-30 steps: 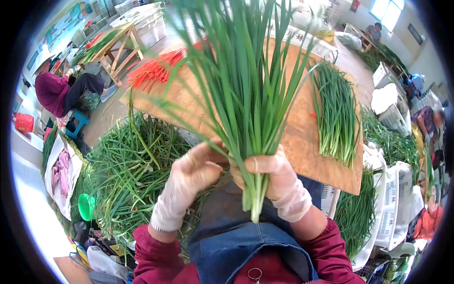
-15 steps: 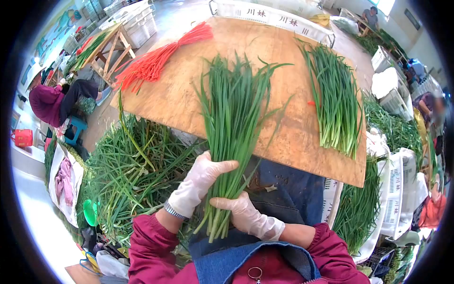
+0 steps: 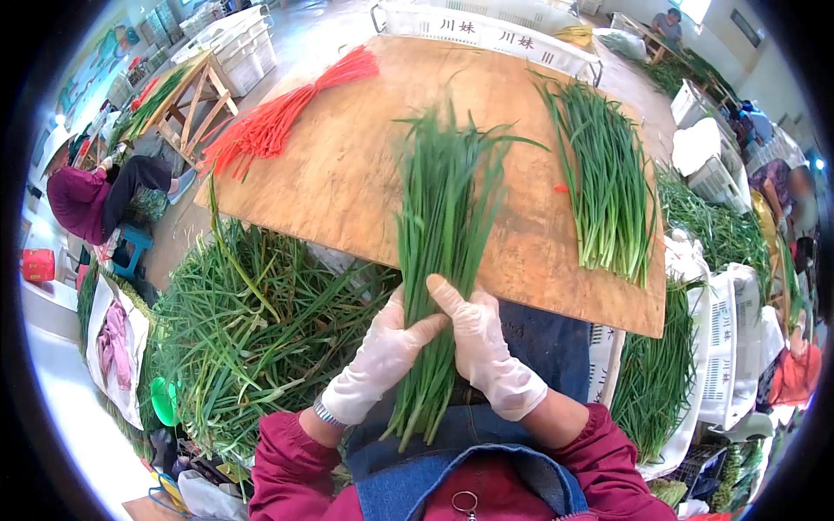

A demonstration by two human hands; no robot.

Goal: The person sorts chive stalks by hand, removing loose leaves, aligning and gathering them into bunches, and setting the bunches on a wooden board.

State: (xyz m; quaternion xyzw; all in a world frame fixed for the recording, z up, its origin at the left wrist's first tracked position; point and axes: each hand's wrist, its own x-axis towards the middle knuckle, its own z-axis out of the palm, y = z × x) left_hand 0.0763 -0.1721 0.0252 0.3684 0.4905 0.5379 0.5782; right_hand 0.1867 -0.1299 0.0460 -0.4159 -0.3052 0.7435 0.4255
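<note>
A bunch of long green leafy stalks [image 3: 443, 226] stands between my gloved hands, leaves pointing away from me and pale stem ends towards my lap. My left hand [image 3: 382, 347] is wrapped round its left side, thumb across the stems. From the right, my right hand [image 3: 486, 347] grips the same bunch, its thumb lying over the front. Beyond the hands is a wooden board [image 3: 347, 174]. On its right part lies a pile of similar stalks [image 3: 608, 191], and at its far left a bundle of red ties [image 3: 278, 117].
Loose green leaves [image 3: 252, 339] are heaped left of my lap. White crates [image 3: 725, 347] stand at the right, beside more stalks [image 3: 656, 382]. Another white crate [image 3: 486, 33] is behind the board. A seated person [image 3: 82, 200] is at the far left; others are at the right.
The bunch was raised close to the camera, then came down low over the board's near edge. My right hand has moved up the stems, level with my left, which has closed round the bunch.
</note>
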